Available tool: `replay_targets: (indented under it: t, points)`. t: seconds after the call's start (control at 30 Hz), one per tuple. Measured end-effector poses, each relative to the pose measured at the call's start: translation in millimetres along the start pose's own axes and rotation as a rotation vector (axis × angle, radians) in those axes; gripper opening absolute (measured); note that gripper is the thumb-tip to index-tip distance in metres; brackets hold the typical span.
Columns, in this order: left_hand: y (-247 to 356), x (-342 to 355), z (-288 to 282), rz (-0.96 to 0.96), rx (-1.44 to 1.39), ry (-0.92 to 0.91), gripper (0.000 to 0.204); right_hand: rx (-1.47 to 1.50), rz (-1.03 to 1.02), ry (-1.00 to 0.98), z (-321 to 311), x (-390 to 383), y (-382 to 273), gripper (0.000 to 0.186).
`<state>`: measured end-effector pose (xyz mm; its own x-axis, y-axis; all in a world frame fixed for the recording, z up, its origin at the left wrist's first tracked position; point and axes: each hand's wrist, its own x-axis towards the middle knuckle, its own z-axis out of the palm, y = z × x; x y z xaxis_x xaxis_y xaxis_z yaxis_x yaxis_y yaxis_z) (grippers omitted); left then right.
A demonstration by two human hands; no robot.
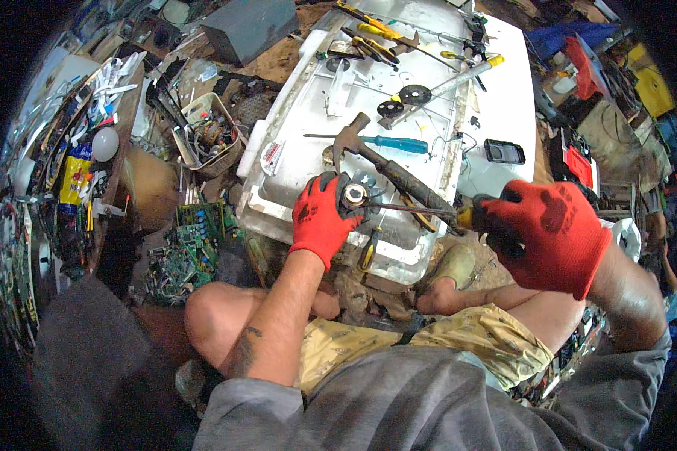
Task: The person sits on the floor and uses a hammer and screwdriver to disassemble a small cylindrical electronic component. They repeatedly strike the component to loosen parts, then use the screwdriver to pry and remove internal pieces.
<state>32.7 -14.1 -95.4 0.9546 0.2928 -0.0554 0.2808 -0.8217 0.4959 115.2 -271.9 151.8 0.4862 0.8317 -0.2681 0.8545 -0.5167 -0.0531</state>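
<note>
Looking down over a seated person's lap, with directions given on a clock centred on the round part [355, 195], a dark piece with a bright metal ring facing up. It sits over the near side of a white panel [297, 124] used as a work surface; whether it rests there or is lifted is unclear. The left hand [320, 210], in a red glove, is closed around it from nine o'clock. At three o'clock, the red-gloved right hand [545, 229] is clenched on the handle of a long-shafted tool [417, 209], probably a screwdriver, yellow near the grip, its shaft pointing to the ring. The tip meets the part's edge or stops just beside it. The work appears to be underway: the part looks whole, its ring is in place, and nothing visibly separated from it lies alongside. Freeing or opening it seems left to do, though its inside cannot be seen. A hammer [387, 167] lies with its head at twelve and handle running toward three; a blue screwdriver [397, 143] and two black discs [414, 95] lie toward one. Pliers [369, 250] are at six, green circuit boards [180, 263] at eight.
</note>
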Motion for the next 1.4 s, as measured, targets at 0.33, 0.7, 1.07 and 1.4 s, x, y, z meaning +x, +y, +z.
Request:
replay_targets:
  t: [0.33, 0.7, 1.07, 1.4]
  points:
    - [-6, 0, 6, 0.064, 0.019, 0.074, 0.083, -0.145, -0.115, -0.183, -50, 61, -3, 0.021]
    - [-25, 3, 7, 0.007, 0.030, -0.073, 0.094, -0.286, -0.107, -0.200, -89, 94, -64, 0.030]
    - [81, -20, -114, 0.364, -0.528, -0.199, 0.035, -0.057, -0.114, -0.116, -97, 87, -69, 0.047]
    - [99, 16, -97, 0.276, -1.055, 0.470, 0.026, 1.025, -0.079, 0.768, -43, 113, -46, 0.040]
